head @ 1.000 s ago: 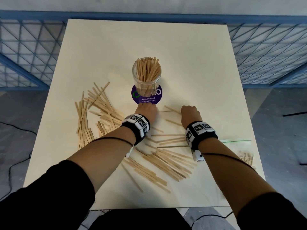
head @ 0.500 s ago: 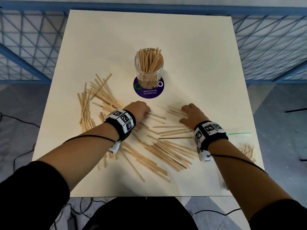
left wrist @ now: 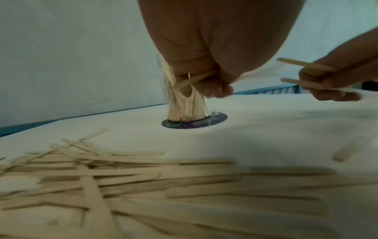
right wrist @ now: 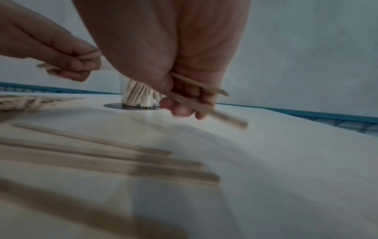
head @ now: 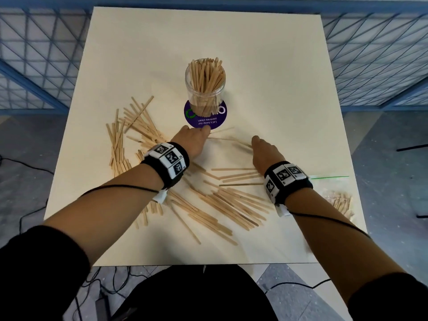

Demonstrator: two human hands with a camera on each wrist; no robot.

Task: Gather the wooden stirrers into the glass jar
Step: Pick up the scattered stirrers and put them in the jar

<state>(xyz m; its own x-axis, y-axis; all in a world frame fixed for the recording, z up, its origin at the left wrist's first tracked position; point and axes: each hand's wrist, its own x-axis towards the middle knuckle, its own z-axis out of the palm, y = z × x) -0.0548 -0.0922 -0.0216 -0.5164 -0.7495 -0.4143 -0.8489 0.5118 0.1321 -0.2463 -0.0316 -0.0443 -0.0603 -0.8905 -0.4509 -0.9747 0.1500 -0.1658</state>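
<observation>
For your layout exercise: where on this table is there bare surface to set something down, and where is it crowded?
Bare: the pale wooden table beyond the clear glass jar, and its right strip beside the jar. Crowded: loose wooden stirrers cover the left and near middle; a clear plastic bag fills the near right corner.

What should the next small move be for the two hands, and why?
Probably lift both hands to the clear glass jar and drop in their sticks: the left hand pinches one thin wooden stirrer, and the right hand holds two stirrers.
</observation>
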